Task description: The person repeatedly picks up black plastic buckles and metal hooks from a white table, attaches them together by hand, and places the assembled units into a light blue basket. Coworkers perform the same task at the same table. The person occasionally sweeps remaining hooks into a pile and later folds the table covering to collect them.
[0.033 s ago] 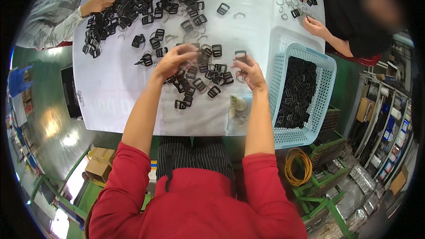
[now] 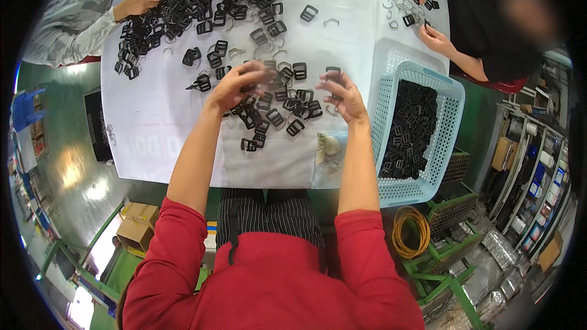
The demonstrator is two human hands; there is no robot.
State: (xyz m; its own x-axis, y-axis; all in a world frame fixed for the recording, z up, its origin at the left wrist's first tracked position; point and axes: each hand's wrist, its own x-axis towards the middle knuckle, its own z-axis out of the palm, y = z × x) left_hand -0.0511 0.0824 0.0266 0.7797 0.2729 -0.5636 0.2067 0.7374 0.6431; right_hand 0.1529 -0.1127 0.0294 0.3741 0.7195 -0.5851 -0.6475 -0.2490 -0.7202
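Your left hand (image 2: 235,85) rests curled among the black plastic rectangular buckles (image 2: 275,107) at frame centre; your right hand (image 2: 345,95) pinches one black buckle (image 2: 332,72) (pale blue mesh basket (image 2: 449,110) just right)

Mount: head-worn fisheye, left of a pair.
Facing: steeply down onto the white table (image 2: 153,140), forearms entering from 6 o'clock.
Range: near; hands at centre frame.
Rim: edges curve; floor at 8 o'clock, shelving at 4 o'clock.
Shared view: single view only.
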